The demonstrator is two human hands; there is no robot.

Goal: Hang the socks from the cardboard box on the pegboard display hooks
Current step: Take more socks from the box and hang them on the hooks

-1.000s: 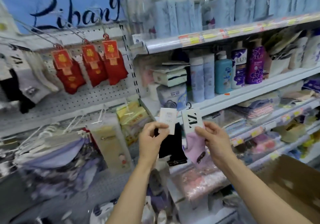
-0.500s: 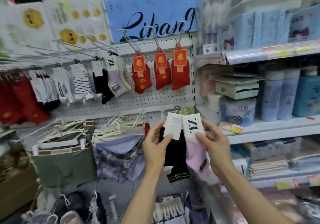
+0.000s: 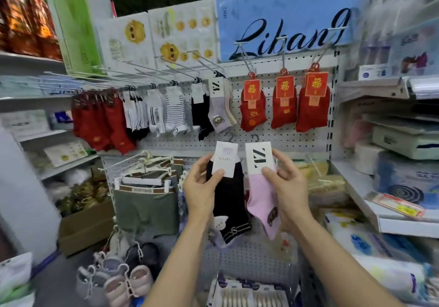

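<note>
My left hand (image 3: 202, 188) pinches the white card of a black sock pair (image 3: 229, 202), thumb on the card's lower edge. My right hand (image 3: 285, 185) grips a pink sock pair (image 3: 262, 202) by its white "ZZ" card. Both pairs hang side by side in front of the white pegboard (image 3: 273, 138), each with a small hook on top. Above them, long pegboard hooks (image 3: 180, 71) carry white, striped, black and lilac socks (image 3: 180, 107). Three red sock pairs (image 3: 285, 107) hang to the right. A cardboard box (image 3: 83, 228) sits low at the left.
Grey-green underwear on hangers (image 3: 145, 199) hangs on a lower row left of my hands. More red socks (image 3: 102, 121) hang at the far left. Shelves with packaged goods (image 3: 403, 140) stand close on the right. Slippers (image 3: 118, 280) lie at the bottom left.
My view has swung left and up, bringing the full pegboard and sock rows into sight. Both hands still hold the two sock pairs, now raised nearer the board.
</note>
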